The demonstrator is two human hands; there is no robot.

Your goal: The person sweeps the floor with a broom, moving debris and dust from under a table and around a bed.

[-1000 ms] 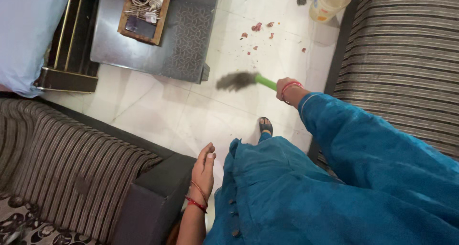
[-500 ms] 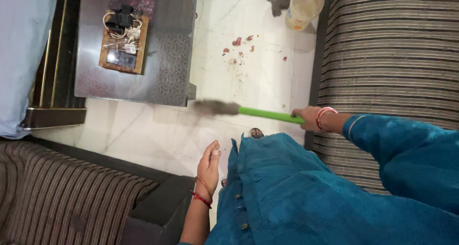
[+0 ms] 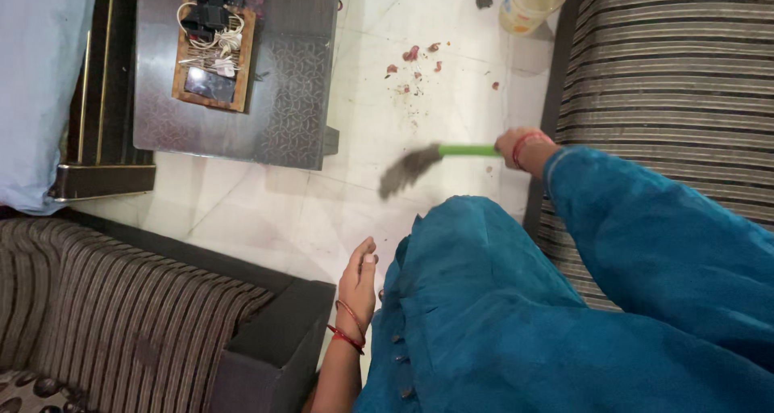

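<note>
Green-handled broom (image 3: pixel 435 156) low over pale floor tiles (image 3: pixel 266 211), dark bristle head blurred and angled down to the left, handle running right into the right hand (image 3: pixel 516 145). Right hand closed around the handle's end, red bangles at the wrist, teal sleeve (image 3: pixel 645 227) trailing behind. Bristles just below a scatter of reddish scraps (image 3: pixel 415 62) and fine crumbs on the tiles, apparently not touching them, though blur leaves contact with the floor hard to judge. Left hand (image 3: pixel 358 282) well apart from the broom, hanging by the hip, fingers loosely straight, holding nothing, close to the dark arm of a striped sofa (image 3: pixel 129 300). Red and gold bangles at that wrist too.

Against half a second ago: broom head swung rightward, away from the corner of the grey metal-topped table (image 3: pixel 282 98), handle now much shorter in view, right hand raised and drawn nearer the scraps. Left hand much as before.

Wooden tray (image 3: pixel 211 90) of cables and a small dark screen on the table. Yellowish plastic jar (image 3: pixel 532 2) at the top edge, beside a second striped sofa (image 3: pixel 669 82) along the right.
</note>
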